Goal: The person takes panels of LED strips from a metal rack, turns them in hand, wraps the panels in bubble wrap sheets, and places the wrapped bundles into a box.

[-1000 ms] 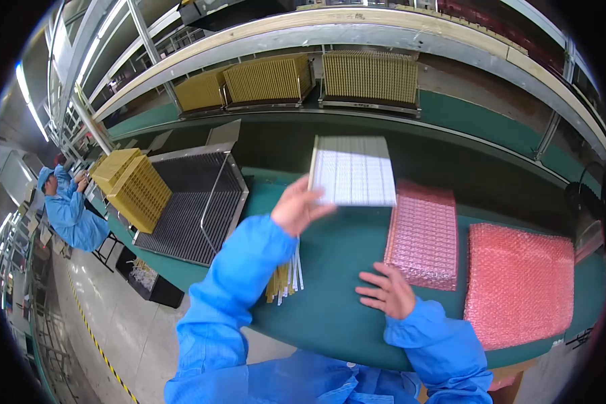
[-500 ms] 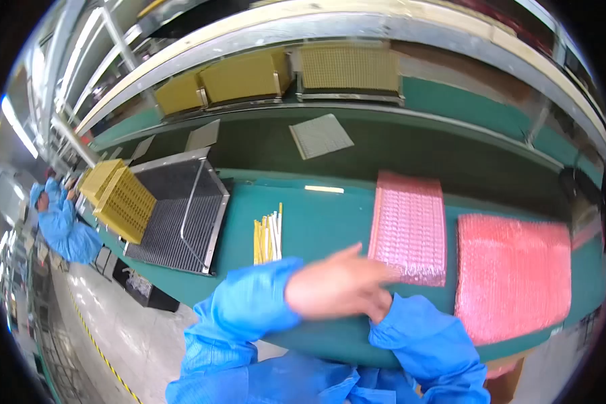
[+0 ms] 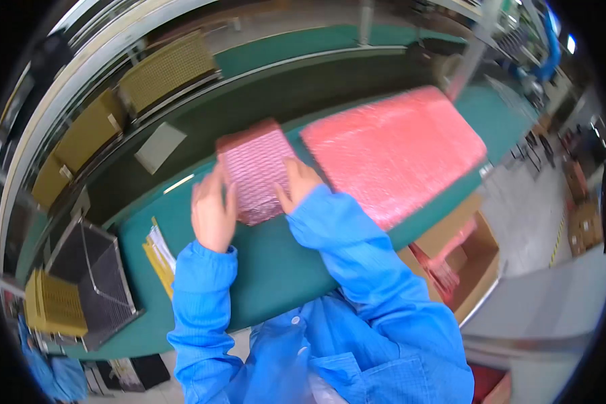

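A stack of pink bubble wrap sheets or bags (image 3: 259, 172) lies on the green bench mat (image 3: 269, 269). My left hand (image 3: 213, 212) is at its left edge, fingers stretched out and thumb apart. At the right edge is my right hand (image 3: 299, 183), its fingers extended and its thumb near the lower side. Both hands are slightly blurred, so how firmly they touch the stack is unclear. A larger pile of pink bubble wrap (image 3: 397, 151) lies just beyond my right hand. Left of my left hand are several yellow and white strips (image 3: 159, 254).
A black rack (image 3: 104, 289) with yellow slotted trays (image 3: 55, 304) stands at the left. A pale panel (image 3: 160, 147) lies on the dark conveyor belt (image 3: 330, 84), with yellow racks (image 3: 168, 71) behind. Below the bench's right edge sits an open cardboard box (image 3: 475, 266) containing pink material.
The view has turned right. My hands, together over the bench before, are now apart on either side of the smaller bubble wrap stack.
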The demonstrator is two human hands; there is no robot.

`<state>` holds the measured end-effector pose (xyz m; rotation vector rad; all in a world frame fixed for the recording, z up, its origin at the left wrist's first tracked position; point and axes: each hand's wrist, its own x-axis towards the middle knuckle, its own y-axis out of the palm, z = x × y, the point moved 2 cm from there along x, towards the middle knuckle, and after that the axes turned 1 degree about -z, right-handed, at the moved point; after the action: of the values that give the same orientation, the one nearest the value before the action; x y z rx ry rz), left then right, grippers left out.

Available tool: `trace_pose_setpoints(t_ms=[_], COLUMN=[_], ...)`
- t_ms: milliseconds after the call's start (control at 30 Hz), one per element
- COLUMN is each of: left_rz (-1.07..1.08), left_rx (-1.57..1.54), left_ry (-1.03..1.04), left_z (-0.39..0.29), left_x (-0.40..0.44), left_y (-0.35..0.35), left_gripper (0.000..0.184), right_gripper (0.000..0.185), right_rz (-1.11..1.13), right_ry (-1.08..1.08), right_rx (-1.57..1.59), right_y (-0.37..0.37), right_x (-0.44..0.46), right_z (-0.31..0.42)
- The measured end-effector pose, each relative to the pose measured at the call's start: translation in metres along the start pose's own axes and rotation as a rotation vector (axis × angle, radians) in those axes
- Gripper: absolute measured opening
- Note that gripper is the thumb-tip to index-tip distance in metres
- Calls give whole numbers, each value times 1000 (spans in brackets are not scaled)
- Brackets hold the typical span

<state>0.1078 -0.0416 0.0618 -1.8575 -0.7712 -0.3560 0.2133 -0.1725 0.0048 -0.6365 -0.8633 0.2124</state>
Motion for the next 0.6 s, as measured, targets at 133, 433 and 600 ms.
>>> trace_pose_setpoints(t_ms=[133, 433, 600], left_rz=[131, 196, 240], left_rx=[236, -26, -293], left_ry=[35, 65, -47], left_z=[61, 84, 115], left_x=[-31, -25, -19], left_y=[83, 98, 107], left_gripper=[52, 46, 45], right_gripper=[52, 51, 45], right_rz=[204, -293, -134], right_ry=[259, 427, 462], right_rx=[-198, 579, 1108], right_y=[29, 40, 72], right_x=[-3, -4, 9], right_z=[-29, -30, -33])
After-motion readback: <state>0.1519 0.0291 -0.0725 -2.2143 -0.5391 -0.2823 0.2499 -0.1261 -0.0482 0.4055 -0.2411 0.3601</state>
